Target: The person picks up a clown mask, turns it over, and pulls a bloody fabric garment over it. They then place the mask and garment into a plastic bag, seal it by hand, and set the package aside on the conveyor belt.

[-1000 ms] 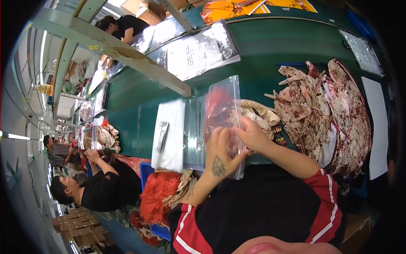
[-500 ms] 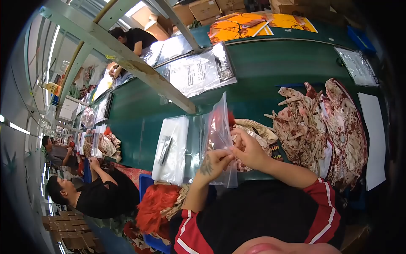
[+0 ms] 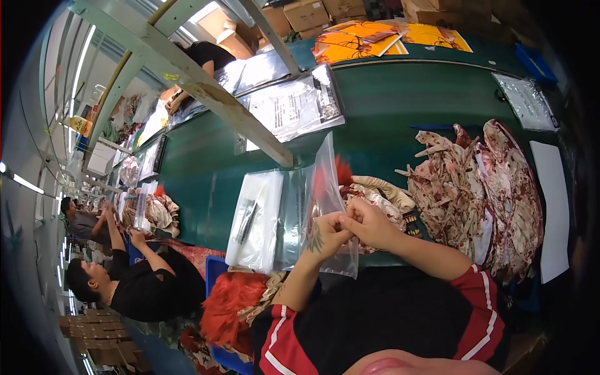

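Observation:
My left hand (image 3: 326,236) and my right hand (image 3: 370,226) meet at the edge of a clear plastic bag (image 3: 341,265), fingers closed in a pinch on it. The bag stands partly upright, its upper corner rising behind the left hand. Behind my hands lies a cream rubber mask (image 3: 382,195) with red hair (image 3: 342,170) and a row of teeth; the hands and bag hide part of it. Left of the bag, a stack of flat clear bags (image 3: 255,219) lies on the green table (image 3: 400,94), with a black pen-like item (image 3: 246,220) on top.
Blood-spattered costume pieces (image 3: 447,181) and a white board (image 3: 550,209) lie on the right. A red-haired mask (image 3: 234,306) sits in a blue bin (image 3: 215,267) at lower left. A beam (image 3: 219,103) slants overhead. A co-worker (image 3: 147,284) works at left; orange printed sheets (image 3: 356,42) lie at the back.
My hands have drawn together, the right moving slightly toward the left at the bag's edge. The co-worker at left has raised an arm. The view has shifted slightly.

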`<state>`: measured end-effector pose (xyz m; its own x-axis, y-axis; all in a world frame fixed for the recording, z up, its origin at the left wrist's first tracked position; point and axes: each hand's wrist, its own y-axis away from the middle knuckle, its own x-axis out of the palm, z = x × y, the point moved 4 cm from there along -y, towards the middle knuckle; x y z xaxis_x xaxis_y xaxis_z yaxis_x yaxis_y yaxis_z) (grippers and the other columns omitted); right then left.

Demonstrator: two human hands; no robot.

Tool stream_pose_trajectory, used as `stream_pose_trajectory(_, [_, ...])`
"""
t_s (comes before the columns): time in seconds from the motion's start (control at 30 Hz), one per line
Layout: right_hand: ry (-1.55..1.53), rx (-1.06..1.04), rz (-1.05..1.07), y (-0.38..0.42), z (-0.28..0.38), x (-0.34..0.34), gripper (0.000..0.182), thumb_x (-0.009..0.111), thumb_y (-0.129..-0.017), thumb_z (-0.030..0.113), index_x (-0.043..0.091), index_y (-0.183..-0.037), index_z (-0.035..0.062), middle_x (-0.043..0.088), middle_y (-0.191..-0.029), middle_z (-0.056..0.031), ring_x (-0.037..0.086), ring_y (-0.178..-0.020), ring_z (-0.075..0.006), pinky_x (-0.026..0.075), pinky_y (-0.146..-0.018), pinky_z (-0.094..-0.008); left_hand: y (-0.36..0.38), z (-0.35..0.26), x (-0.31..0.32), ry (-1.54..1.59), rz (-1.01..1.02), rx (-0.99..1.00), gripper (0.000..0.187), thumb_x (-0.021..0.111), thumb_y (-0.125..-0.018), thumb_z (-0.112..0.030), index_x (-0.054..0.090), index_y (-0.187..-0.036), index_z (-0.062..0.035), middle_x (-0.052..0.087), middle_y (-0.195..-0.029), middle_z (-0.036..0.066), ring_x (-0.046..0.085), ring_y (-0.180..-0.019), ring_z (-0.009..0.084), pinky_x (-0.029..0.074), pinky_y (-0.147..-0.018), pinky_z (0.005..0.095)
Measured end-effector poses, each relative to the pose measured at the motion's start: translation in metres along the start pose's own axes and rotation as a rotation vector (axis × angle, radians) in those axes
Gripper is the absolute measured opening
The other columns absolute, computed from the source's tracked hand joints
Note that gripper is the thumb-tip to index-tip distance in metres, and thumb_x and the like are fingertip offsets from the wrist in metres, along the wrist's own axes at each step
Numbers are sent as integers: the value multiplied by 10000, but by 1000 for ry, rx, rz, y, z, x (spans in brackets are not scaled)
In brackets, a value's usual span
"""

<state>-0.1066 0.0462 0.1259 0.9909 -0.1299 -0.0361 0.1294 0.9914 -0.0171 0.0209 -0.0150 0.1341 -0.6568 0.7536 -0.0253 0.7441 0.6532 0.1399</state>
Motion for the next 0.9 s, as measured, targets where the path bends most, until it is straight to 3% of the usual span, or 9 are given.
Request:
stream_pose_trajectory(0.13, [32,39,-6,-1,3,-5,131,587,-931,155,573,-864,43,567,-685,-28,473,-583,-116,395,-532,-272,-2,2,-1,-243,-28,-24,56,671,-889,-20,675,-833,-22,626,-707,20,526,-575,71,407,-531,170])
stream_pose_trajectory(0.33, [9,92,48,-6,6,-8,176,542,-961,140,551,-807,54,534,-681,6,439,-575,-90,364,-527,-238,-1,10,-7,-25,-6,-25,69,683,-902,-60,688,-843,-25,599,-671,1,496,-576,67,384,-532,173])
stream_pose_trajectory(0.5, [84,-81,7,-18,3,4,187,540,-956,132,546,-790,47,537,-668,-11,436,-572,-110,370,-531,-257,4,3,-12,144,-211,-21,139,673,-935,-123,691,-840,-23,576,-655,-5,470,-575,63,383,-532,190])
stream_pose_trajectory(0.63, [103,-148,-3,-15,22,8,196,537,-953,131,534,-776,48,542,-687,-31,436,-579,-129,375,-544,-275,14,-14,-20,-192,-351,98,299,637,-961,-164,602,-687,-49,511,-603,-7,414,-541,82,356,-512,225])
stream_pose_trajectory(0.7, [-113,89,-62,-7,18,5,167,543,-931,108,513,-782,40,532,-702,-26,418,-573,-143,387,-551,-299,23,-20,-43,-233,-646,314,349,621,-967,-155,579,-640,-44,491,-598,-5,393,-545,91,348,-516,236])
stream_pose_trajectory(0.73, [-112,85,-52,-6,20,-4,167,543,-931,108,513,-782,40,532,-702,-26,418,-573,-143,387,-551,-299,31,-29,-62,58,-681,233,330,623,-952,-138,584,-646,-22,495,-582,-5,394,-534,97,345,-513,246])
stream_pose_trajectory(0.8, [309,21,-29,-3,27,-26,69,560,-898,78,550,-861,21,548,-801,-69,495,-643,-167,440,-617,-313,41,-54,-85,-3,-629,171,313,636,-927,-116,577,-638,-11,504,-565,-7,391,-519,107,345,-505,262])
stream_pose_trajectory(0.83, [311,14,-19,-4,34,-25,69,560,-898,78,550,-861,21,548,-801,-69,495,-643,-167,440,-617,-313,40,-58,-88,-152,-587,199,323,638,-917,-113,565,-619,-12,505,-557,0,392,-512,114,344,-500,266])
stream_pose_trajectory(0.9, [549,-364,-91,2,64,-11,81,593,-865,67,573,-918,10,561,-875,-97,528,-721,-203,457,-673,-330,40,-68,-85,-300,-559,209,333,640,-907,-109,554,-600,-12,507,-550,7,393,-506,122,343,-496,270])
